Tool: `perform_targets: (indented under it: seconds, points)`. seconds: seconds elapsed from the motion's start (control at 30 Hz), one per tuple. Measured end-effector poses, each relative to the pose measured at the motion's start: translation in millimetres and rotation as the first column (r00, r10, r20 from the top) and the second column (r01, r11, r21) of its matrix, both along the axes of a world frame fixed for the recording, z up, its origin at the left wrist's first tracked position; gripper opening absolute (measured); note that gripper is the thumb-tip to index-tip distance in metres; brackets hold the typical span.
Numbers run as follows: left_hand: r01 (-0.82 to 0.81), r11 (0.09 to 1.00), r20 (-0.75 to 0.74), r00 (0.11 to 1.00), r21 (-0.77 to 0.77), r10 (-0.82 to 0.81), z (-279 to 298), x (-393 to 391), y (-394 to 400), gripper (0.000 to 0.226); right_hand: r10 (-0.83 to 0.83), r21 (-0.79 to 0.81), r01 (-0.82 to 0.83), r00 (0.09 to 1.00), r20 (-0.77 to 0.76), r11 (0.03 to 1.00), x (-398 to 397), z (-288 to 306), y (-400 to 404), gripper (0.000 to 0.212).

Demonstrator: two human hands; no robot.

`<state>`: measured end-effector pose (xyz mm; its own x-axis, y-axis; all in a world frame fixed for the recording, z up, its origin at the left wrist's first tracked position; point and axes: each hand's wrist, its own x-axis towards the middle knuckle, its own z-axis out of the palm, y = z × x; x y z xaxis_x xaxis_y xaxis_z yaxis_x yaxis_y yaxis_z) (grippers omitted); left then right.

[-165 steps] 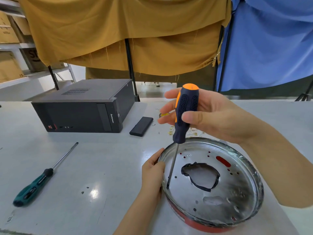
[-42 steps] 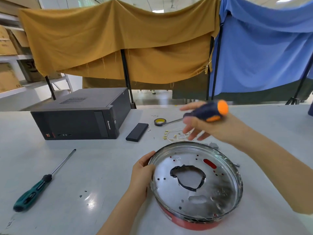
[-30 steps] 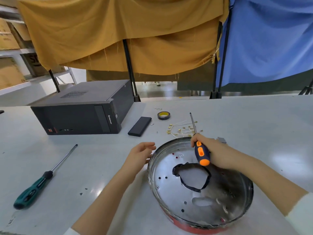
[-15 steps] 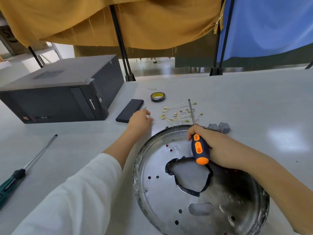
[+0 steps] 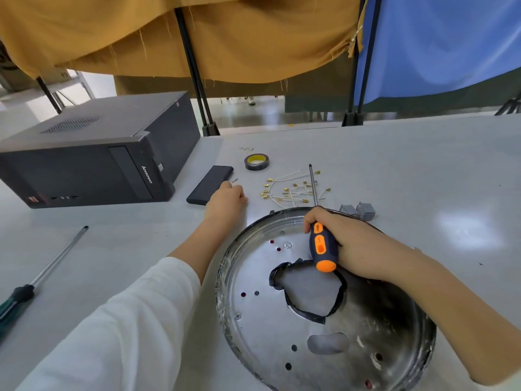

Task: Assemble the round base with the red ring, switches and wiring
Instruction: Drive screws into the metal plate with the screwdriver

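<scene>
Round base (image 5: 253,328): one shiny metal pan, near right on the white table (image 5: 423,170), open side up; one large ragged middle hole edged in black, one smaller oblong cut-out nearer the camera, and many small holes. The red ring does not show from this angle.
Right hand (image 5: 355,246): lies over the far part of the base, fingers curled round the handle of one screwdriver (image 5: 322,249).
Screwdriver: dark blue and orange handle, butt pointing near, one thin metal shaft running far, out over the rim and across the wires.
Left hand (image 5: 225,200): reaches to the table left of the wires, just beside the near right end of the flat black block (image 5: 210,184); fingers bent down to the table top. Whether they pinch anything I cannot tell. One tiny screw (image 5: 234,180) lies just beyond them.
Wires (image 5: 290,190): one loose tangle of thin white leads with brass-coloured terminals, just beyond the base's far rim; too tangled to count.
Grey parts (image 5: 358,211): two small grey plastic pieces, side by side, right of the wires, near the base's far right rim.
Tape roll (image 5: 256,162): one, black with a yellow core, lying flat, beyond the wires.
Computer case (image 5: 93,156): one, black, on its side, far left.
Second screwdriver (image 5: 31,280): one, green and black handle, long shaft, on the table at near left, well apart from both hands.
Cloths: two hanging behind the table, one mustard (image 5: 197,38), one blue (image 5: 437,43).
</scene>
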<state>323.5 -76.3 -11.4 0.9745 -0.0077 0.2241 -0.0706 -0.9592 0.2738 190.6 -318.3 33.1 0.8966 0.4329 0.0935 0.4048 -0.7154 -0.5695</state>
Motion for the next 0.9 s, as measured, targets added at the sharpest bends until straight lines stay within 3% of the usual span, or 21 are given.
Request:
perform_targets:
  seconds: [0.07, 0.13, 0.23, 0.37, 0.53, 0.63, 0.77, 0.9]
  points:
    - [0.060, 0.996, 0.055, 0.997, -0.070, -0.056, 2.8, -12.3, 0.5, 0.021, -0.014, 0.008, 0.014, 1.000, -0.016, 1.000, -1.5, 0.5, 1.2, 0.040]
    - [0.113, 0.949, 0.101, 0.991, -0.296, -0.086, 12.9, -29.1, 2.1, 0.017, -0.025, 0.027, 0.026, 0.999, -0.048, 0.999, -4.9, 1.3, 3.2, 0.040]
    - [0.142, 0.737, 0.125, 0.989, -0.661, -0.079, 42.3, -64.7, 4.5, 0.015, -0.069, 0.037, 0.069, 0.998, 0.000, 0.997, -12.8, 2.4, 8.1, 0.043]
    - [0.206, 0.540, 0.140, 0.977, -0.816, -0.161, 81.5, -120.4, 4.4, 0.016, -0.073, 0.230, 0.078, 0.997, -0.029, 0.970, -28.7, 14.2, 14.0, 0.047]
    - [0.170, 0.402, 0.003, 0.924, -0.900, -0.383, 93.8, -181.4, -14.0, 0.010, 0.137, 0.608, -0.108, 0.991, -0.001, 0.786, -53.8, 39.9, 27.8, 0.044]
    - [0.154, 0.363, 0.000, 0.920, -0.919, -0.391, 95.8, -199.6, -16.5, 0.009, 0.158, 0.668, -0.154, 0.986, 0.055, 0.728, -65.6, 45.9, 41.5, 0.041]
    - [0.174, 0.404, -0.005, 0.914, -0.898, -0.405, 95.2, -214.3, -12.7, 0.011, 0.159, 0.770, -0.129, 0.987, 0.037, 0.625, -74.1, 51.1, 48.2, 0.042]
    - [0.134, 0.367, -0.028, 0.914, -0.920, -0.404, 90.9, -223.2, -12.0, 0.017, 0.166, 0.709, -0.200, 0.979, 0.118, 0.677, -82.0, 59.3, 51.2, 0.037]
